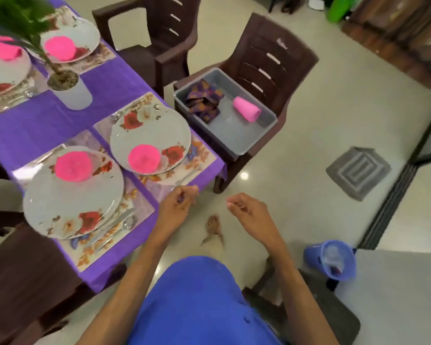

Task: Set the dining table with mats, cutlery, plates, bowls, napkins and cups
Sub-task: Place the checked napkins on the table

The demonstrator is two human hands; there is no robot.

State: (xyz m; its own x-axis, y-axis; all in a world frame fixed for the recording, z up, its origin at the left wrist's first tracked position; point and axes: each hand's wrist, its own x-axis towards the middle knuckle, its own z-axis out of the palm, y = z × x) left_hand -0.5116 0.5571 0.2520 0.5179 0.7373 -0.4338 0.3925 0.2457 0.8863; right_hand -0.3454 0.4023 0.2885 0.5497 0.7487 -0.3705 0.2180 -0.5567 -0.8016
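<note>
Napkins (204,99) and a pink cup (246,108) are seen in the grey tub (259,135) ahead, nearer the right hand (246,210); both it and the left hand (178,201) are loosely curled, nothing held; cup's long axis is laid pointing left.

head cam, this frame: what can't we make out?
- Far plates: plant covers them, frame edge cuts them.
- Left hand: fingers curled, motion blur; whether it holds anything is unclear.
- Cloths in bin: bunched, count unclear.
- Jug: contents blurred.
</note>
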